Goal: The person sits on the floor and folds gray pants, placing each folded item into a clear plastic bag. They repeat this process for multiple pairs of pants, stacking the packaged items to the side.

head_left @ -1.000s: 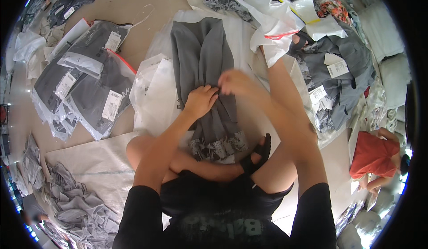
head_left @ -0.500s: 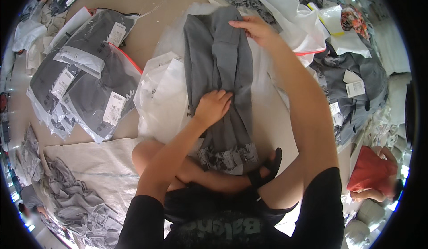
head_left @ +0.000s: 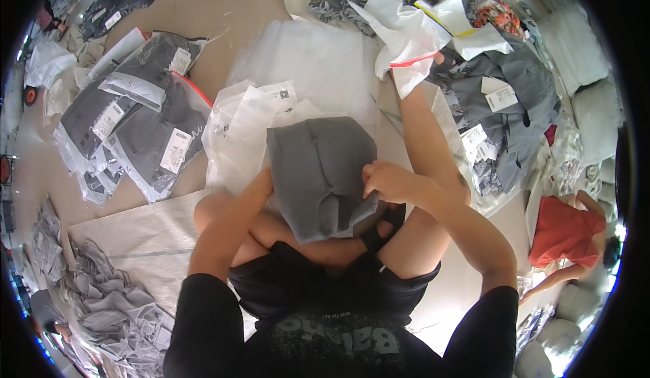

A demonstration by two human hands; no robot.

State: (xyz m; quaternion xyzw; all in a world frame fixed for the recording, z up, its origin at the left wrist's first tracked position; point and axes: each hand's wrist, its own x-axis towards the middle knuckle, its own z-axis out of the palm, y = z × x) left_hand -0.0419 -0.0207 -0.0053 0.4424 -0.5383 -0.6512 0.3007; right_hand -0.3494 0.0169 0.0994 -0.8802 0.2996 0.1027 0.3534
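Note:
A grey garment point(head_left: 318, 168), folded into a thick, short bundle with a seam down its middle, is held up over my crossed legs. My left hand point(head_left: 265, 181) grips its left edge, with most of the fingers hidden behind the cloth. At the right edge, my right hand point(head_left: 389, 181) is closed on the fabric, its fingers bent and pinching. Whether the garment is trousers or something else, I cannot tell. Just beyond it lie white printed plastic bags point(head_left: 240, 124) and a stack of clear plastic sheets point(head_left: 308, 59).
Bagged grey garments point(head_left: 139, 117) with white tags lie at the left. To the right are loose grey garments point(head_left: 508, 120) and a crumpled white bag point(head_left: 406, 36). Crumpled grey cloth point(head_left: 122, 303) lies lower left. A person in red point(head_left: 567, 232) bends at the far right.
The grey garment, laid out long before, is now folded shorter and closer to me. My right hand came down from its far end; my left hand moved to its left edge.

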